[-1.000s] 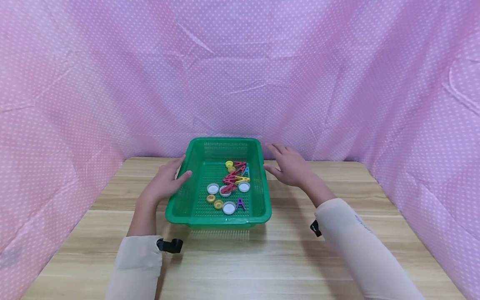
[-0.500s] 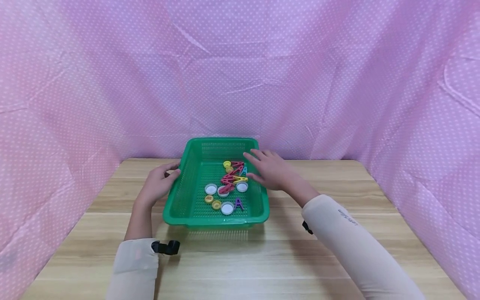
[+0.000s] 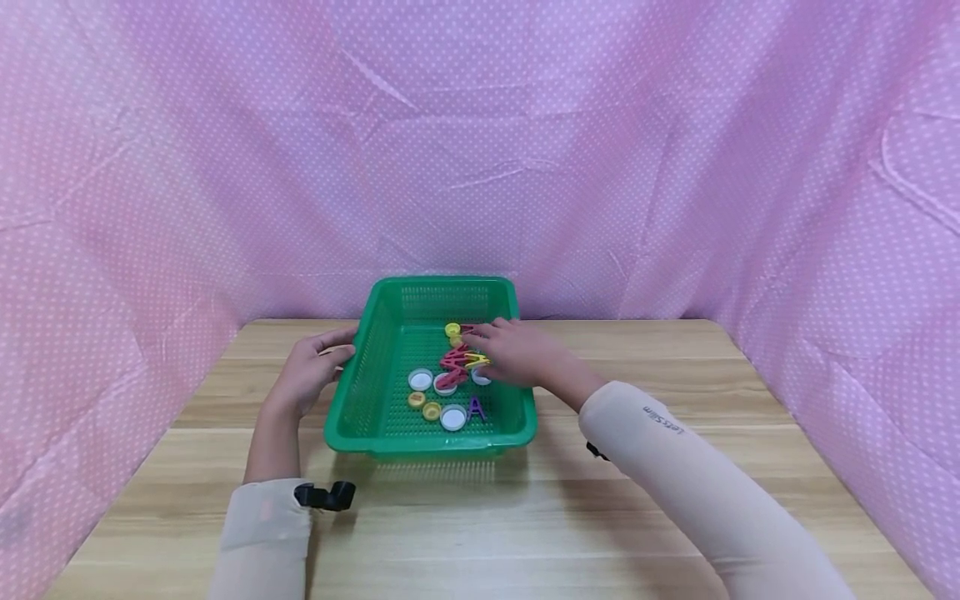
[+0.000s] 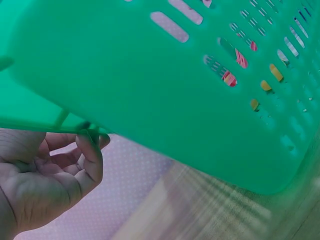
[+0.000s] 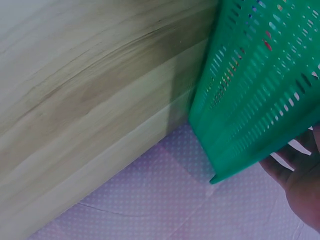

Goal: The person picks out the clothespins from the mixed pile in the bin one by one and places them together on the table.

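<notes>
A green plastic basket (image 3: 431, 445) holds clothespins and bottle caps. My left hand (image 3: 307, 371) pinches its left rim; the left wrist view shows the thumb and curled fingers (image 4: 90, 155) at the edge. Over the basket's right wall reaches my right hand (image 3: 521, 354), fingers spread above the red clothespins (image 3: 453, 358) and the yellow clothespin (image 3: 476, 360). It partly covers a white cap (image 3: 482, 377); whether its fingertips touch anything is unclear. Nearer the front lie a purple clothespin (image 3: 476, 408), white caps (image 3: 453, 417) and yellow caps (image 3: 431, 411).
The basket stands on a wood-grain table (image 3: 450, 533), close to its back edge. Pink dotted cloth (image 3: 480, 150) hangs behind and at both sides. A bright yellow cap (image 3: 452, 330) lies toward the basket's far end.
My right hand has come from outside the right rim, leftward and down into the basket. My left hand has closed onto the left rim. The basket appears slightly further left.
</notes>
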Demonstrator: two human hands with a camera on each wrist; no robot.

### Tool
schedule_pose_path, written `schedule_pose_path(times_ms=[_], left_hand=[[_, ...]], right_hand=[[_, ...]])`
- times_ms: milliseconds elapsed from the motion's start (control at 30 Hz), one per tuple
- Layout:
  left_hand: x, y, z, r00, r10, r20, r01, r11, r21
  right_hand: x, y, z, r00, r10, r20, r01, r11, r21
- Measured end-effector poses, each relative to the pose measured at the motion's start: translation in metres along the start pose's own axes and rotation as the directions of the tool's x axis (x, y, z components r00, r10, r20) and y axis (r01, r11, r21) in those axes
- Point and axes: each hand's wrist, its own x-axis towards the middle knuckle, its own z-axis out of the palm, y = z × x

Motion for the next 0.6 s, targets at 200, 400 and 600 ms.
schedule_pose_path(times_ms=[200,400,600], left_hand=[[0.000,-0.002,0.001,1.000,-0.010,-0.003,0.010,1.000,-0.007],[0.000,-0.003,-0.001,1.000,-0.016,-0.008,0.016,1.000,-0.008],[0.002,-0.006,-0.002,1.000,-0.005,0.007,0.005,0.999,-0.034]], right_hand=[[0.014,-0.008,0.006,0.998,-0.049,0.048,0.050,0.998,-0.032],[0.024,-0.015,0.011,0.994,-0.084,0.072,0.089,0.994,-0.065],[0.032,-0.018,0.020,0.991,-0.100,0.086,0.108,0.990,-0.092]])
